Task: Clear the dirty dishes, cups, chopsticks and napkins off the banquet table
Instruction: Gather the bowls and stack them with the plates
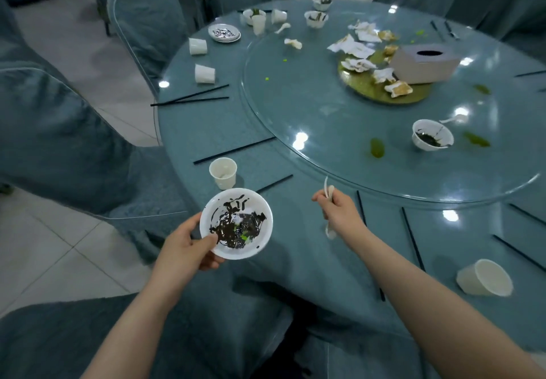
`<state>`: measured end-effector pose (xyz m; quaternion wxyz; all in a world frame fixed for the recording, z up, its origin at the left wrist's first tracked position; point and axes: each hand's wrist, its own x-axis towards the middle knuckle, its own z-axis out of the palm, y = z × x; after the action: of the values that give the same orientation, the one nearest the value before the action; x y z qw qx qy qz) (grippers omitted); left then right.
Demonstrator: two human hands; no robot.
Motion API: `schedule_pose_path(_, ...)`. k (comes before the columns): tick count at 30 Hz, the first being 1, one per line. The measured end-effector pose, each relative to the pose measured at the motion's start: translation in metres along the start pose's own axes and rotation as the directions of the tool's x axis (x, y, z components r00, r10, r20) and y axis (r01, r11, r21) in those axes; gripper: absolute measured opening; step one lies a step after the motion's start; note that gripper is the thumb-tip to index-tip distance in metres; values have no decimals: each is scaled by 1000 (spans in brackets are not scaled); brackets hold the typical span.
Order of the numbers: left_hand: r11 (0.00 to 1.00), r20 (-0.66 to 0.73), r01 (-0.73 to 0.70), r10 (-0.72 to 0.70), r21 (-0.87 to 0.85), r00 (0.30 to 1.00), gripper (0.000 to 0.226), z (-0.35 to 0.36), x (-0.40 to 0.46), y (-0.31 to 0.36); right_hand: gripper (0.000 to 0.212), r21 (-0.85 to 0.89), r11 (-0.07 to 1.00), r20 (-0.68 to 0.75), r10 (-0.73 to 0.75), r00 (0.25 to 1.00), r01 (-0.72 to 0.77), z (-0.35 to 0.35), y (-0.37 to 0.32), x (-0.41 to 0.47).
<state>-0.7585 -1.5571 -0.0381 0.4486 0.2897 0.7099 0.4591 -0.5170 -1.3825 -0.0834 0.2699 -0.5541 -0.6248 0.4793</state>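
Observation:
My left hand (189, 245) grips the rim of a white bowl (236, 223) smeared with dark sauce, held at the near edge of the round banquet table (310, 245). My right hand (339, 211) holds white plastic spoons (328, 192) in curled fingers, just right of the bowl. An upright paper cup (223, 172) stands beyond the bowl. Black chopsticks (412, 238) lie scattered along the table edge. Another cup (484, 277) lies tipped at the right.
The glass turntable (339, 118) carries a dirty bowl (432, 134), crumpled napkins (354, 46), a tissue box (425, 63) and a gold plate (381, 94). Tipped cups (204, 74), bowls and a small plate (224, 33) sit at the far edge. Covered chairs (74, 142) ring the table.

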Motion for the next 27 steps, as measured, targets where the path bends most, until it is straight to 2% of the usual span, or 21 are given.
schedule_pose_path(3, 999, 17, -24, 24, -31, 1000, 41, -8, -13, -2, 29, 254, 955, 49, 147, 988, -155, -2, -9, -22)
schedule_pose_path(5, 999, 31, -37, 38, -33, 999, 41, -11, -20, -3, 29, 426, 878, 80, 203, 976, -218, -1, -13, -36)
schedule_pose_path(10, 998, 57, -60, 62, -31, 996, 39, -17, -32, -5, 30, 647, 718, 73, 276, 958, -256, 1, -18, -61)
schedule_pose_path(14, 996, 67, -73, 76, -46, 995, 40, -24, -39, -7, 34, 697, 682, 49, 263, 963, -222, 4, -17, -72)
schedule_pose_path(19, 996, 68, -78, 81, -41, 994, 40, -33, -42, -10, 41, 715, 679, -55, 289, 956, -165, 1, -13, -74)
schedule_pose_path(27, 996, 116, -78, 82, -45, 990, 36, -19, -21, -1, 41, 787, 604, -180, 421, 889, -127, -18, -8, -55)
